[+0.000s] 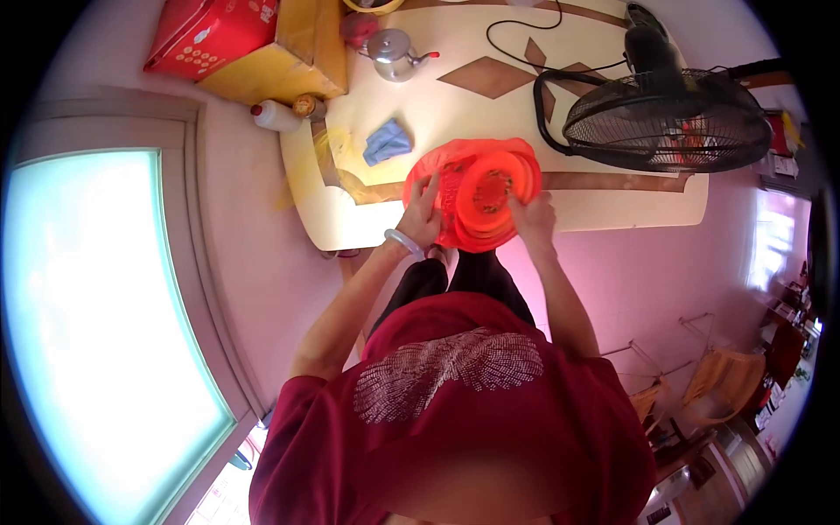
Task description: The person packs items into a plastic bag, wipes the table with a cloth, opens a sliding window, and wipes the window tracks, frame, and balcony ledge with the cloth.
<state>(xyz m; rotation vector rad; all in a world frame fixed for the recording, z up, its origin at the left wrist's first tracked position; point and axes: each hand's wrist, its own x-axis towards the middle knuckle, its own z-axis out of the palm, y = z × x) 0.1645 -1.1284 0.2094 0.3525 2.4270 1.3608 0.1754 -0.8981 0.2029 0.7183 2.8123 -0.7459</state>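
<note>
A thin red plastic bag (447, 194) hangs at the near edge of the table, in front of my legs. Round orange-red plastic plates (486, 191) with a patterned centre sit in or against it, apparently stacked. My left hand (422, 215), a pale bangle on its wrist, grips the bag's left side, fingers pointing up along it. Closed on the right rim of the plates is my right hand (533, 220); its fingertips are partly hidden. A folded blue cloth (388, 143) lies on the table behind the bag.
The cream table (612, 203) has brown inlays. A black fan (669, 122) lies at its right, its cord running behind. A metal kettle (393, 55), cardboard box (302, 52), red box (213, 35) and white bottle (277, 116) are at far left. Wooden chairs (723, 385) stand right.
</note>
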